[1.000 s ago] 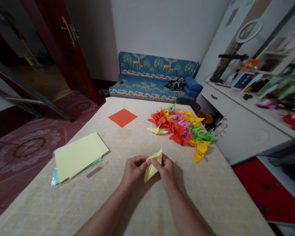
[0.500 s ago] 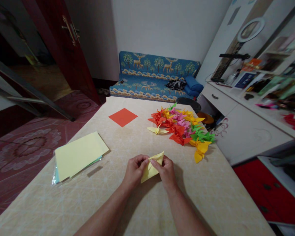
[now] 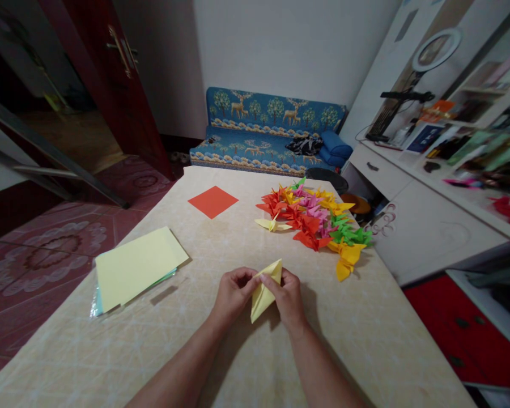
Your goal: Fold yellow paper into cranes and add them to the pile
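A pale yellow piece of folded origami paper (image 3: pixel 264 299) is held between both hands just above the table, one corner pointing up and away, another down toward me. My left hand (image 3: pixel 237 292) pinches its left edge between thumb and fingers. On the other side my right hand (image 3: pixel 289 294) grips it, the thumb lying across the front face; its fingertips are partly hidden behind the paper. Beyond the hands, to the right, lies a pile of folded paper cranes (image 3: pixel 310 218) in red, orange, pink and green. A single pale yellow crane (image 3: pixel 272 225) rests at the pile's near left side.
A flat red paper square (image 3: pixel 213 202) lies toward the table's far left. Nearer on the left is a stack of yellow and green sheets (image 3: pixel 138 269) on a clear plastic wrapper. The patterned cloth (image 3: pixel 187 357) covers the table. A blue sofa (image 3: pixel 255 144) stands beyond it.
The folded yellow paper has turned between my hands, its lower corner swinging right and toward me, so it looks narrower. Both hands stay in nearly the same place.
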Action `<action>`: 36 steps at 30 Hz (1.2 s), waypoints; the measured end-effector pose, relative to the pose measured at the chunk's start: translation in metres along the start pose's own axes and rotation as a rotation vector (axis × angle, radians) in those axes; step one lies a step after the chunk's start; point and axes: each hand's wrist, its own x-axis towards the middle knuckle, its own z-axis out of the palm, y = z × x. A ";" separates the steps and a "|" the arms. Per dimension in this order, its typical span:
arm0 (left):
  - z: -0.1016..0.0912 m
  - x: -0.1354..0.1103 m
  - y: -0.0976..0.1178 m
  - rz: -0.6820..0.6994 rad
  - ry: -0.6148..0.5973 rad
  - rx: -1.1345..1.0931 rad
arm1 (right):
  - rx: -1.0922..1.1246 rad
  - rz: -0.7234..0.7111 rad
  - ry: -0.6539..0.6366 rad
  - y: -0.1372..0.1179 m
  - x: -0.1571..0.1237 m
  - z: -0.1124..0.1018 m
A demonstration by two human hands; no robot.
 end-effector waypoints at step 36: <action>0.001 -0.003 -0.001 0.007 -0.077 0.063 | 0.039 -0.085 0.100 0.007 0.001 -0.002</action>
